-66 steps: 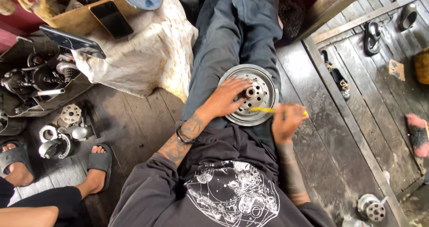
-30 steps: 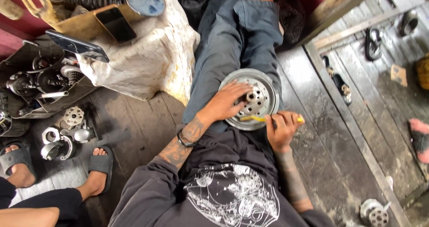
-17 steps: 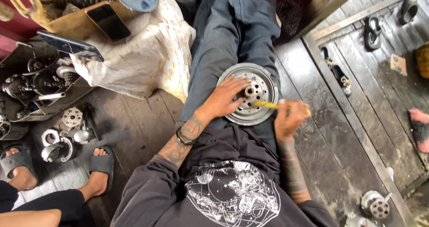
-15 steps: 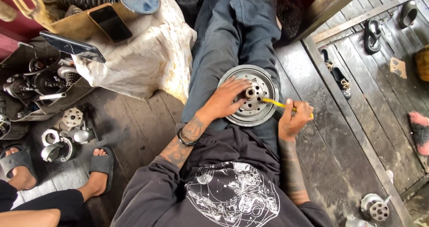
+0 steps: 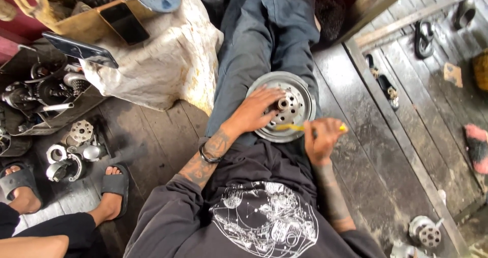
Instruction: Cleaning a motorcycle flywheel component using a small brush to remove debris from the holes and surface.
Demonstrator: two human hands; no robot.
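A round grey metal disc (image 5: pixel 300 93) with a holed hub lies on my lap, over my blue-grey trousers. My left hand (image 5: pixel 256 110) lies flat on its left half, fingers spread toward the hub. My right hand (image 5: pixel 323 138) is at the disc's lower right edge, closed around a thin yellow-handled tool (image 5: pixel 295 127) whose tip points left onto the disc face.
A stained white sack (image 5: pixel 162 60) with two phones (image 5: pixel 124 22) beside it stands at left. Engine parts (image 5: pixel 46 93) and small metal pieces (image 5: pixel 71 149) lie on the wooden floor. Another person's sandalled feet (image 5: pixel 112 187) are at lower left. A metal part (image 5: pixel 424 232) sits lower right.
My right hand has drawn the yellow tool back and forth across the disc, now low near its bottom edge. My left hand has stayed on the disc.
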